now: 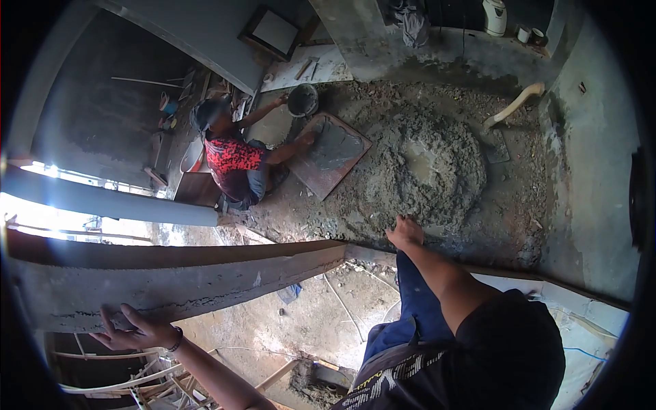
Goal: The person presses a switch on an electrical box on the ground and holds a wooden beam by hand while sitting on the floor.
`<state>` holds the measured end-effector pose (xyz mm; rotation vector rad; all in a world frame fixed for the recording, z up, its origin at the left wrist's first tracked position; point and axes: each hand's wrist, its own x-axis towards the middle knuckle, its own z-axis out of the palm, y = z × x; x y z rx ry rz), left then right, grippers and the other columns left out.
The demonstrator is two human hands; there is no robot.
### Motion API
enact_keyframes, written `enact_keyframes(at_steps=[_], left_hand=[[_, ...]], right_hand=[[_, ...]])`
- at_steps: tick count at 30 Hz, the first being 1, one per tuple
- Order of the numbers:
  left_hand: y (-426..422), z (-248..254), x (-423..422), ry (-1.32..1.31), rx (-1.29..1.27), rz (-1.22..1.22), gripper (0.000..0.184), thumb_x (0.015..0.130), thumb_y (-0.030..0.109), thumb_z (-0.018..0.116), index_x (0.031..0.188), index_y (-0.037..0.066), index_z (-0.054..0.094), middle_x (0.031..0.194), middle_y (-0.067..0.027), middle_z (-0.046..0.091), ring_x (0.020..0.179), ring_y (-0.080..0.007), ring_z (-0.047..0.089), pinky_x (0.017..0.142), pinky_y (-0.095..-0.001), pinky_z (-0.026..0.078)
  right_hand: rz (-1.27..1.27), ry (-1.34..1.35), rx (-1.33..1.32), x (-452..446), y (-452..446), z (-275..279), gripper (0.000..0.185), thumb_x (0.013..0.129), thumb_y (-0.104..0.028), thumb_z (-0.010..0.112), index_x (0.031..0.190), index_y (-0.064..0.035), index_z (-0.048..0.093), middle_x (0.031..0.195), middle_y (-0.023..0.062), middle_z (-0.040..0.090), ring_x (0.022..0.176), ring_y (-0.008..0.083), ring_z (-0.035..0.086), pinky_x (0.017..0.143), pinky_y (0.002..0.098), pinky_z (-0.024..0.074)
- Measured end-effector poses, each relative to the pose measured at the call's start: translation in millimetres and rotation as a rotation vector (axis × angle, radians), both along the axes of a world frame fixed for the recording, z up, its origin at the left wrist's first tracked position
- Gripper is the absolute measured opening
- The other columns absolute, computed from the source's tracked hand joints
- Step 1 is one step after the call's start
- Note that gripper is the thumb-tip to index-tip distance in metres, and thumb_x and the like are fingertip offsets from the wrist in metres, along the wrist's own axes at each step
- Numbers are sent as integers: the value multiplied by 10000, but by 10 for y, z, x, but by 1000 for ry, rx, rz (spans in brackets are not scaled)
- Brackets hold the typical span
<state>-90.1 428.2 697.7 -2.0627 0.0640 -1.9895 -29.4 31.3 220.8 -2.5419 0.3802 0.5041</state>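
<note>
My left hand [133, 333] lies against the lower edge of a grey concrete column [171, 290], its fingers spread and holding nothing. My right hand [406, 233] is stretched forward, above my dark trouser leg and close to the near edge of a wet mortar heap [437, 171]. Its fingers look curled in; whether anything is inside them is hidden. Grey and lumpy, the heap forms a ring around a pool of water [420, 162] in its middle.
A co-worker [236, 160] squats left of the heap, one hand at a black bucket [303, 100], the other over a mortar-smeared board [331, 154]. A hoe with a pale handle [516, 106] lies at the right. A kettle [495, 17] stands on a ledge.
</note>
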Motion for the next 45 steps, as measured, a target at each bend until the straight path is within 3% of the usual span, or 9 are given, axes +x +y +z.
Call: enact_keyframes(at_steps=[10,37,40,43,45], left_hand=[[-47,6,16,-11,-10,-7,422,883,397,642,1133,57,667,1294,-185,505,1359,-352,293,1050,-546,298],[-34,10,22,-12,14,-61,363,894,345,640,1108,53,667,1219,-106,592,1335,-349,319,1052,-513,302],[64,3,-72,96,-2,46,411,897,350,625,1163,36,624,1404,-215,324,1389,-336,232,1079,-523,329],[128,0,-17,9,8,-80,347,886,317,649,1102,46,668,1217,-115,586,1334,-358,313,1070,-511,297],[28,-25,6,39,-112,-97,392,896,317,634,1153,21,635,1364,-223,381,1369,-343,275,1094,-537,323]], right_hand=[[6,48,35,45,-75,88,536,818,-448,628,1168,-50,546,1229,202,555,1153,341,553,964,422,471],[8,21,-25,15,6,78,551,823,-473,617,1184,-59,565,1218,164,562,1155,315,546,975,393,467],[2,12,-24,4,3,57,550,822,-473,618,1182,-62,568,1219,158,564,1156,313,545,972,393,469],[-1,2,-22,-13,20,5,548,817,-469,622,1183,-65,569,1221,155,567,1160,315,543,966,396,473],[1,-11,-33,-14,10,-13,545,811,-459,630,1184,-67,569,1220,159,570,1165,325,538,963,402,474]])
